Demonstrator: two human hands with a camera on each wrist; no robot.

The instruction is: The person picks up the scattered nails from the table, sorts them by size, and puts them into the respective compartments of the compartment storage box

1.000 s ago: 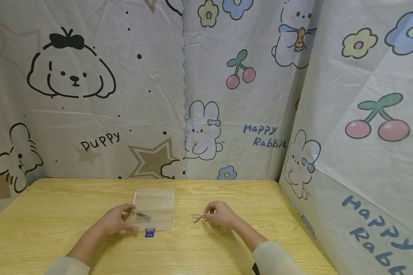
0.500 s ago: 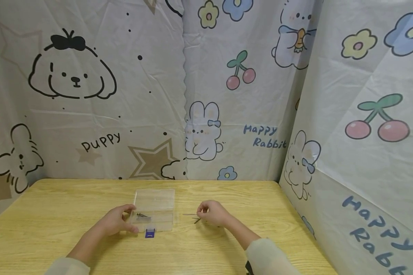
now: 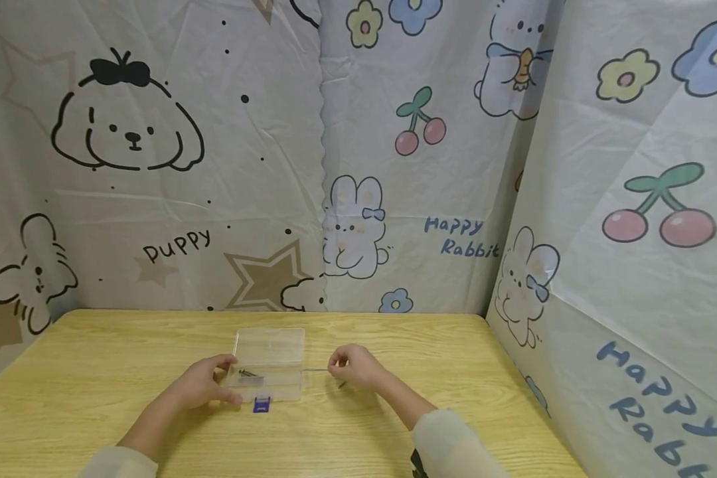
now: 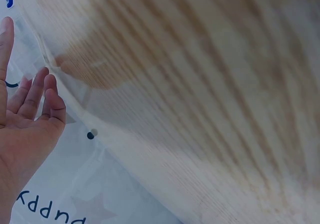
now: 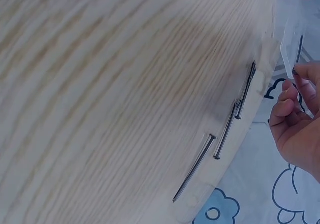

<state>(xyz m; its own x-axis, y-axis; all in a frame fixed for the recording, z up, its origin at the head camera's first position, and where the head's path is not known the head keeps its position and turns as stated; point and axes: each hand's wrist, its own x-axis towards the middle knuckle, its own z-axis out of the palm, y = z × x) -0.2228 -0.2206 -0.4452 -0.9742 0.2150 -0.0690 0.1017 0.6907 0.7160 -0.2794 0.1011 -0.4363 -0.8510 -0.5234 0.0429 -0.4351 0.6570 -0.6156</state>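
Observation:
A clear plastic box (image 3: 283,386) stands on the table with its lid (image 3: 270,344) raised at the back and a blue latch (image 3: 261,405) at the front. Several dark nails (image 3: 248,374) lie in its left part. My left hand (image 3: 200,385) holds the box's left end, thumb at the front corner and fingers farther back. My right hand (image 3: 358,367) pinches a nail (image 5: 300,50) by its head end; the shank points left at the box's right side. More nails (image 5: 194,169) lie loose on the table, best seen in the right wrist view.
The wood-grain table (image 3: 311,438) extends around the box and hands. A patterned cloth (image 3: 263,199) hangs behind the table's back edge, and another cloth (image 3: 633,292) hangs along the right side.
My right hand has moved left with the nail, away from the loose nails and up close to the box. The left hand stays in place at the box.

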